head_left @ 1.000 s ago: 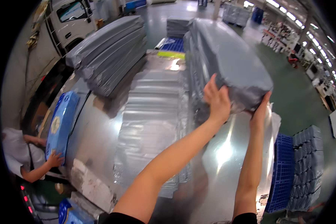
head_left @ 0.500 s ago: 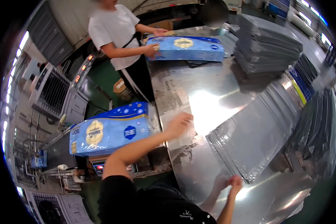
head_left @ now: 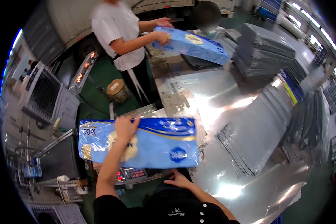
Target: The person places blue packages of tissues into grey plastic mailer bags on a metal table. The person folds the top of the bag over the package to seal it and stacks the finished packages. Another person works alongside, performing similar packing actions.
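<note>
A long blue plastic-wrapped tissue pack [head_left: 158, 151] lies across the scale and reaches over the metal table's left edge. My left hand [head_left: 126, 128] grips its upper side, thumb and fingers bent over the wrap. Close to the pack's near edge is my right hand [head_left: 178, 180], fingers apart and stretched toward the left; whether it touches the pack I cannot tell. Under the pack, part of a scale's keypad and lit display [head_left: 132, 173] shows. On the right of the table lies a spread stack of grey plastic bags [head_left: 255, 130].
Across the metal table [head_left: 212, 84], a person in a white shirt [head_left: 117, 31] holds a second blue tissue pack [head_left: 194, 44], tilted. Grey wrapped bundles [head_left: 263, 50] are piled at the far right. More grey bags [head_left: 306, 119] hang over the right edge. A conveyor [head_left: 61, 158] stands left.
The near tissue pack has shifted right and turned more level, with my left hand now on it. My right hand has moved left from the grey bags. The other person's pack has tilted.
</note>
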`<action>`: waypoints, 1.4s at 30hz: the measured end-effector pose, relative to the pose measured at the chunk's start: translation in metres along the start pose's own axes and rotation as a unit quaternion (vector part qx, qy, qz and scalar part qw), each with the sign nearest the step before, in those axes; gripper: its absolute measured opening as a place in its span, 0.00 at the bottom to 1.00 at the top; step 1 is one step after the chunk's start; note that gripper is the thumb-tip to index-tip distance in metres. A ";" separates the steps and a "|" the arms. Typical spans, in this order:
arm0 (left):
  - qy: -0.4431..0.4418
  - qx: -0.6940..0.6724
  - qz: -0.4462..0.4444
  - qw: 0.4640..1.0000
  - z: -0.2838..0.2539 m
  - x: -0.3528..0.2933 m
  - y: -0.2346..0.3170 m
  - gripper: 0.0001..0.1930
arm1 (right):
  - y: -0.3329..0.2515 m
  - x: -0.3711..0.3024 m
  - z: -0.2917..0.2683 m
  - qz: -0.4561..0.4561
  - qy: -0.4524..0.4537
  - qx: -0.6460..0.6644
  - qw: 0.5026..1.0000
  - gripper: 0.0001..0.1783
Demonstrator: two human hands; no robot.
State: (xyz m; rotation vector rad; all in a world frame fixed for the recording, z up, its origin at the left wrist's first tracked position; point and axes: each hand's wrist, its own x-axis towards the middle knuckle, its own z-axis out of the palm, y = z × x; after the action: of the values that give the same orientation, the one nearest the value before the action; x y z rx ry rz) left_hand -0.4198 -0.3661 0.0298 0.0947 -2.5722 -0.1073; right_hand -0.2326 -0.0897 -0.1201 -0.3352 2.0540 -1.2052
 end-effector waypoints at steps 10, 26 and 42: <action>0.210 -0.504 0.136 0.827 -0.141 0.041 0.276 0.14 | -0.004 -0.107 -0.103 -0.016 0.407 0.025 0.913 0.51; -0.415 -0.500 0.375 0.661 0.001 -0.131 0.503 0.18 | 0.004 -0.425 -0.122 0.345 0.682 -0.176 0.620 0.66; -0.255 -0.125 0.766 0.577 0.195 -0.023 0.540 0.17 | 0.070 -0.470 -0.109 0.148 0.474 0.484 0.721 0.53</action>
State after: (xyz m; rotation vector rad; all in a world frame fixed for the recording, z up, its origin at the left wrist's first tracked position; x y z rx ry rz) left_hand -0.5301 0.1843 -0.0940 -2.4621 -2.0957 0.2006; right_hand 0.0329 0.2734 0.0666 1.3075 1.6746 -2.2769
